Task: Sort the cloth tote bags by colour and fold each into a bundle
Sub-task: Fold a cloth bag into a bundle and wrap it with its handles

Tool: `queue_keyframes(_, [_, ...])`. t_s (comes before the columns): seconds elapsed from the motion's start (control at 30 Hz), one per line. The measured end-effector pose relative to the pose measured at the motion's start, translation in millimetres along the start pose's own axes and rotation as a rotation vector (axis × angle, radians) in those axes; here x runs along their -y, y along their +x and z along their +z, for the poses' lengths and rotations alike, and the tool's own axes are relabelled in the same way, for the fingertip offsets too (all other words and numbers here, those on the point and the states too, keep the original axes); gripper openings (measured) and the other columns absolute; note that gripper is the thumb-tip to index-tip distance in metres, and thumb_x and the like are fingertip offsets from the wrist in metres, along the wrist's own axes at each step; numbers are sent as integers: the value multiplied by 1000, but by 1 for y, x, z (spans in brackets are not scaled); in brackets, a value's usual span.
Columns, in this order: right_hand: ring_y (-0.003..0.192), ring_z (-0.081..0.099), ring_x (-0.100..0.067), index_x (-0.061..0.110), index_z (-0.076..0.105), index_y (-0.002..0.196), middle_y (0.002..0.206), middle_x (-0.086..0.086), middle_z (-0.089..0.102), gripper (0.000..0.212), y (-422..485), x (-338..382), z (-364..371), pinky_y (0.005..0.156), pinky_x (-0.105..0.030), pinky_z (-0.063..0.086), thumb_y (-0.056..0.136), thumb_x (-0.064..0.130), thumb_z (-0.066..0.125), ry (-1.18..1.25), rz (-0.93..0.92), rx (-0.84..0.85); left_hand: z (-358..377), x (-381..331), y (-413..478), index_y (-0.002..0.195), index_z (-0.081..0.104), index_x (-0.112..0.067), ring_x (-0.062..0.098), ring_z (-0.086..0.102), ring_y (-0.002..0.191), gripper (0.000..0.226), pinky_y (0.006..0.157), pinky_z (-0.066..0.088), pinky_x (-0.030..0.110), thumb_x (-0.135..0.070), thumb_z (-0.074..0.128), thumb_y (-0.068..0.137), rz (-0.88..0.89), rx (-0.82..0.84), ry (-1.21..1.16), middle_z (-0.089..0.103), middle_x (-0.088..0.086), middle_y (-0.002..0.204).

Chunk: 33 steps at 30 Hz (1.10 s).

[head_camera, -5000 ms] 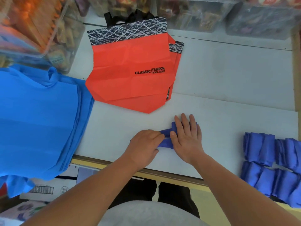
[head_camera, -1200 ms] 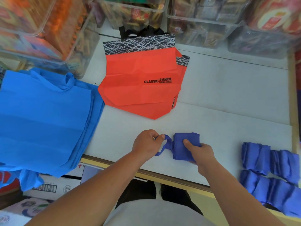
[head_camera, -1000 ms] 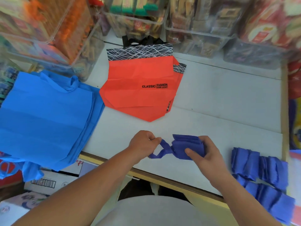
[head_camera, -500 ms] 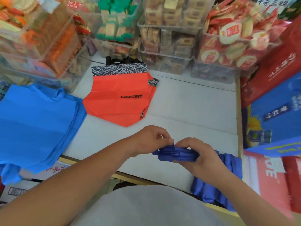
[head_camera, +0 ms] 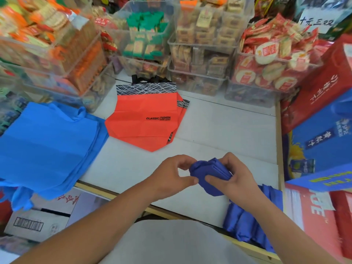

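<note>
Both hands grip one folded dark-blue bundle (head_camera: 208,173) above the worktop (head_camera: 219,130): left hand (head_camera: 171,176) pinching, right hand (head_camera: 235,175) clasping. Orange bags (head_camera: 144,121) lie beyond.

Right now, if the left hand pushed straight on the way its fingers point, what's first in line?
The dark blue bundle: the left hand pinches its left end, so there is no gap. Directly behind it is the right hand, gripping the same bundle. Depth beyond that is unclear.
</note>
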State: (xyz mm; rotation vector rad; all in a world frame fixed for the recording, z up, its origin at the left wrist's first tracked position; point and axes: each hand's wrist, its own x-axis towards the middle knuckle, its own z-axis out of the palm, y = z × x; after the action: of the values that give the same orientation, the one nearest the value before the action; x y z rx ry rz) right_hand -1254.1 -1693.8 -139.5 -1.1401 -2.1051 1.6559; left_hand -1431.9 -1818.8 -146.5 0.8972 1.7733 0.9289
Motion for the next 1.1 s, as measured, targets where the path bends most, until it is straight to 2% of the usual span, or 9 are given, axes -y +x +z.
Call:
queue_keyframes(0.17, [76,62,-38,15,51,88,85,-15,64,40,-8,7,3,62,-39,52,74,30,86,95,25,48,8,10,-11,103,70,-16,8,68,83,29,80,57,23,-14,86,79,-71,-91,-274,76,-1,96])
queue_keyframes(0.27, [69,56,-26,18,51,87,87,-18,59,40,-17,9,6,61,-38,47,76,44,79,105,33,29,9,9,-16,99,69,-9,9,66,75,27,75,56,22,-11,86,78,-92,-85,-321,75,4,89])
queue_keyframes(0.47, [80,67,-21,27,54,105,90,3,69,23,-30,12,16,64,-33,57,92,24,74,123,-9,-71,18,4,-19,93,67,-9,7,61,67,24,70,56,26,-15,85,79,-102,-154,-266,69,2,79])
queue_keyframes(0.6, [81,64,-31,27,55,93,88,-4,67,20,-31,10,7,66,-48,56,92,21,74,80,-60,-69,23,1,-23,93,69,-14,13,62,72,14,68,53,23,-15,80,84,-58,-183,-320,71,13,89])
queue_keyframes(0.67, [82,64,-34,27,56,93,88,-6,67,20,-31,8,0,66,-46,55,92,19,74,78,-78,-31,21,1,-25,100,72,-16,21,69,85,12,74,56,27,-23,74,91,-87,-89,-365,74,9,95])
queue_keyframes(0.8, [89,69,-27,30,63,97,97,-3,72,20,-37,5,-14,73,-40,59,87,20,77,92,-80,103,22,0,-26,102,73,-16,10,69,88,20,79,59,28,-34,70,95,-150,42,-323,76,1,97])
queue_keyframes(0.93, [94,69,-30,25,66,98,102,-9,72,19,-42,3,-22,77,-39,58,82,21,76,223,-53,150,25,2,-26,92,68,-19,13,66,86,15,92,57,37,-32,65,98,-139,3,-338,75,3,93])
queue_keyframes(1.03, [90,68,-31,20,61,98,100,-10,70,17,-44,2,-23,73,-38,57,86,21,73,242,-37,120,31,1,-25,91,62,-14,15,67,79,10,88,59,39,-20,62,99,-96,-87,-334,74,4,84])
queue_keyframes(1.1, [90,66,-36,17,58,99,98,-12,69,19,-43,0,-22,72,-47,56,88,21,73,226,-22,78,34,0,-26,96,63,-13,16,68,78,5,81,61,37,-15,61,99,-85,-127,-315,75,7,87])
